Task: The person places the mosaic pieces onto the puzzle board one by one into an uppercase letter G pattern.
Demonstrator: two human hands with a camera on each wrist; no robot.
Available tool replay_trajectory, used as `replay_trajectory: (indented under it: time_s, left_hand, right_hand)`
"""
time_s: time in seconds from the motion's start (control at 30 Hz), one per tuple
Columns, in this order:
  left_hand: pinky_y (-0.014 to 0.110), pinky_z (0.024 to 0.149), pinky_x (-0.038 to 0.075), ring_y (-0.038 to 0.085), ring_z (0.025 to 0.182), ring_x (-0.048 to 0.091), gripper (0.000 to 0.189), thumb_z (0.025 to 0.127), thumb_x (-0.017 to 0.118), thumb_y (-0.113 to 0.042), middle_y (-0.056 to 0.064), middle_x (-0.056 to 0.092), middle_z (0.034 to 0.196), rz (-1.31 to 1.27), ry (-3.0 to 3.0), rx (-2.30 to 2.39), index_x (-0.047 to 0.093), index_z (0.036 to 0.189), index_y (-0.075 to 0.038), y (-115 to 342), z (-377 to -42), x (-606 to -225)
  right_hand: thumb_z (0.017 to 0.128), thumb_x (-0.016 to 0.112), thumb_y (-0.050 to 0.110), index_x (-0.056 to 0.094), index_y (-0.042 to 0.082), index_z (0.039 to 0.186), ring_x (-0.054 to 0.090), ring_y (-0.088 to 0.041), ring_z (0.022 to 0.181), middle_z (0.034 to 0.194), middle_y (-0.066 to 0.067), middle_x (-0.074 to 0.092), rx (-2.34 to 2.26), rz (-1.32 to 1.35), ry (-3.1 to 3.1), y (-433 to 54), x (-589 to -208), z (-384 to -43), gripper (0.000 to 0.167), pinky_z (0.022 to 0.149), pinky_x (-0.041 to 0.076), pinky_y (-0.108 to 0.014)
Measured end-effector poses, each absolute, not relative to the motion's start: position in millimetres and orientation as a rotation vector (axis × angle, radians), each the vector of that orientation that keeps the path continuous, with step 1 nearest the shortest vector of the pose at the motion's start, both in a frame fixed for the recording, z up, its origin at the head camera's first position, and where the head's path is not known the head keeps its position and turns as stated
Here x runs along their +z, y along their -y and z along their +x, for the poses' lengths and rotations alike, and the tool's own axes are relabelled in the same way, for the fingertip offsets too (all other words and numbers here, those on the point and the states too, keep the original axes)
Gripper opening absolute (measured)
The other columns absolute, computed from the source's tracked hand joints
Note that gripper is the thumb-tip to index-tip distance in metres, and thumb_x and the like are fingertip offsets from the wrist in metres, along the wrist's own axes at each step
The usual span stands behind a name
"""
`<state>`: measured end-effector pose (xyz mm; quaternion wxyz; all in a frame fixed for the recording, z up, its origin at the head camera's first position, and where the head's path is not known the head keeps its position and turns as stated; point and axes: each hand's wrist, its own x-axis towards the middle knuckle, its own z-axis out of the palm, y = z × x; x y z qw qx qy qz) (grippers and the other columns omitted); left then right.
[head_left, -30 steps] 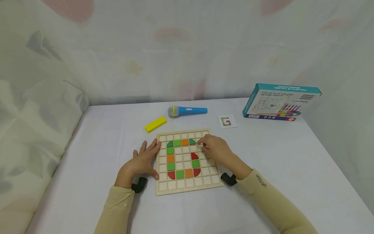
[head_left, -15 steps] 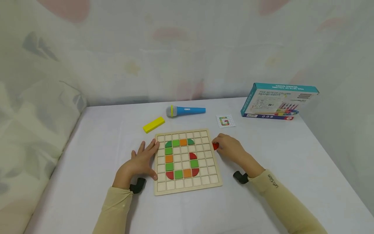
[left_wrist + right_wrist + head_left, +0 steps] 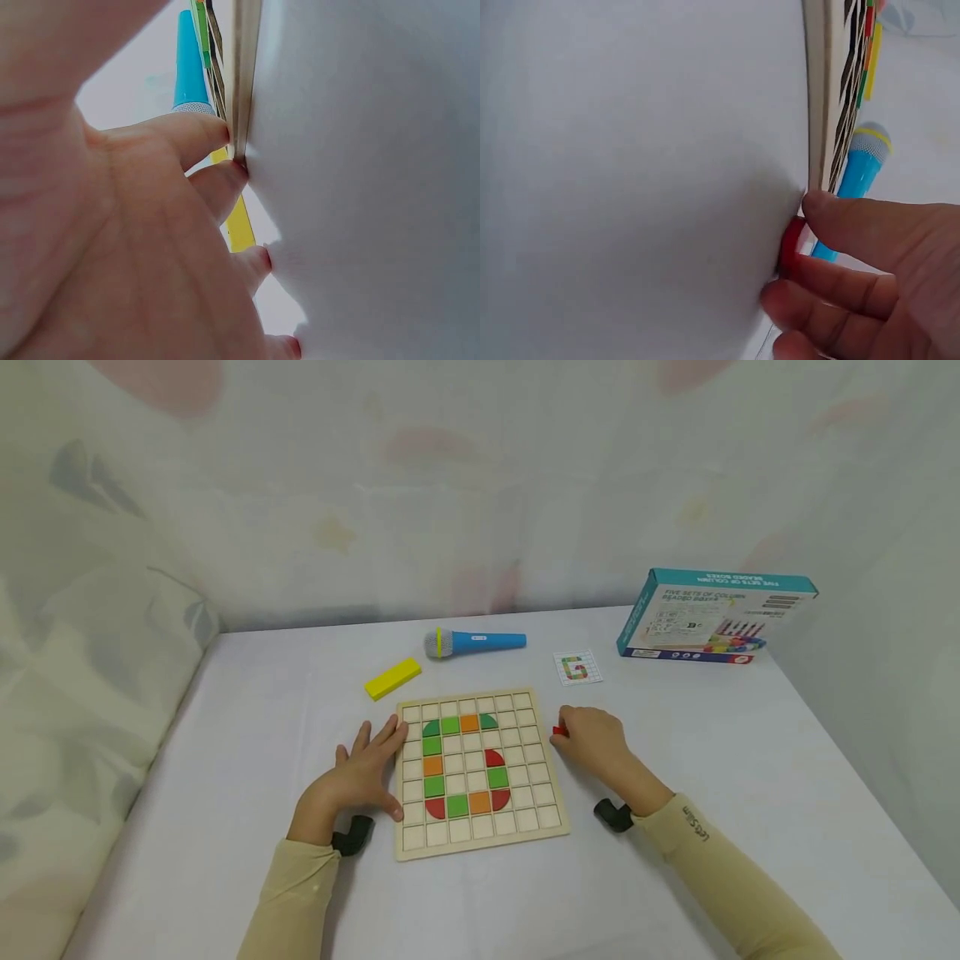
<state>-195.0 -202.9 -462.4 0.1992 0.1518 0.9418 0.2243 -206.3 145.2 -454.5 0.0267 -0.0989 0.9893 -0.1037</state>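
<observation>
A wooden grid board (image 3: 543, 822) lies flat on the table. Green, orange and red tiles fill some of its squares in a G-like shape; one is a red quarter-round tile (image 3: 494, 758). With fingers spread, my left hand (image 3: 358, 781) touches the board's left edge, as the left wrist view also shows. Just off the board's right edge, my right hand (image 3: 596, 742) holds another red tile (image 3: 790, 244) between thumb and fingers, low at the tabletop. Its outline is mostly hidden by the fingers.
Behind the board lie a yellow block (image 3: 393, 679) and a blue toy microphone (image 3: 487, 642). A small card (image 3: 577, 667) with a printed G pattern lies at the back right. Farther right, a teal-and-white box (image 3: 712, 618) stands near the table's back edge.
From above the board's upper right squares, my right hand has moved right onto the table, and a red tile has come into sight at its fingertips. My left hand stays at the board's edge.
</observation>
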Motion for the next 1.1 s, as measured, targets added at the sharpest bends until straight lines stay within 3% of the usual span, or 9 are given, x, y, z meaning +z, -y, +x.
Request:
replay_trajectory:
  time_s: [0.13, 0.23, 0.3, 0.43, 0.93, 1.1]
  left_hand:
    - [0.073, 0.095, -0.005, 0.042, 0.137, -0.012, 0.133, 0.042, 0.090, -0.036, 0.007, 0.000, 0.155, 0.431, -2.640, 0.632, 0.014, 0.149, -0.015, 203.5, -195.3, -462.1]
    - [0.074, 0.095, -0.005, 0.042, 0.137, -0.012, 0.133, 0.042, 0.090, -0.036, 0.007, 0.000, 0.155, 0.438, -2.642, 0.629, 0.014, 0.149, -0.014, 203.7, -195.9, -461.1]
    - [0.074, 0.094, -0.005, 0.043, 0.137, -0.011, 0.133, 0.042, 0.090, -0.037, 0.008, 0.000, 0.155, 0.441, -2.644, 0.622, 0.014, 0.149, -0.014, 203.7, -196.2, -460.7]
    - [0.074, 0.094, -0.004, 0.043, 0.137, -0.011, 0.134, 0.041, 0.090, -0.037, 0.008, 0.000, 0.155, 0.433, -2.647, 0.614, 0.014, 0.149, -0.014, 203.5, -196.5, -461.1]
    - [0.074, 0.094, -0.004, 0.043, 0.137, -0.011, 0.133, 0.042, 0.090, -0.037, 0.008, 0.000, 0.155, 0.429, -2.646, 0.611, 0.014, 0.149, -0.014, 203.3, -195.8, -460.8]
    - [0.075, 0.094, -0.004, 0.043, 0.136, -0.011, 0.133, 0.042, 0.090, -0.037, 0.008, 0.000, 0.155, 0.438, -2.647, 0.610, 0.014, 0.149, -0.014, 203.6, -194.9, -461.2]
  right_hand:
    - [0.080, 0.071, 0.030, 0.063, 0.009, 0.092, 0.053, -0.016, 0.064, 0.077, -0.002, 0.059, -0.320, -0.300, -3.018, -149.3, -447.8, -205.3, 0.026, 0.053, 0.044, -0.030]
    - [0.077, 0.074, 0.018, 0.065, 0.009, 0.108, 0.055, -0.016, 0.076, 0.097, -0.004, 0.060, -0.364, -0.423, -2.989, -154.2, -444.6, -205.5, 0.034, 0.066, 0.050, -0.033]
    - [0.077, 0.072, 0.008, 0.065, 0.009, 0.114, 0.054, -0.016, 0.080, 0.102, -0.004, 0.059, -0.398, -0.531, -2.958, -156.6, -443.9, -206.1, 0.038, 0.071, 0.050, -0.032]
    - [0.078, 0.066, -0.003, 0.066, 0.007, 0.114, 0.052, -0.015, 0.079, 0.099, -0.004, 0.058, -0.402, -0.658, -2.926, -158.0, -446.0, -207.3, 0.036, 0.071, 0.049, -0.029]
    - [0.081, 0.068, 0.009, 0.070, 0.009, 0.092, 0.053, -0.011, 0.071, 0.086, 0.000, 0.059, -0.361, -0.662, -3.000, -157.0, -449.6, -212.3, 0.010, 0.064, 0.049, -0.027]
    - [0.080, 0.070, 0.011, 0.070, 0.009, 0.097, 0.055, -0.013, 0.073, 0.092, -0.003, 0.060, -0.343, -0.666, -3.025, -160.1, -449.6, -209.8, 0.017, 0.064, 0.050, -0.028]
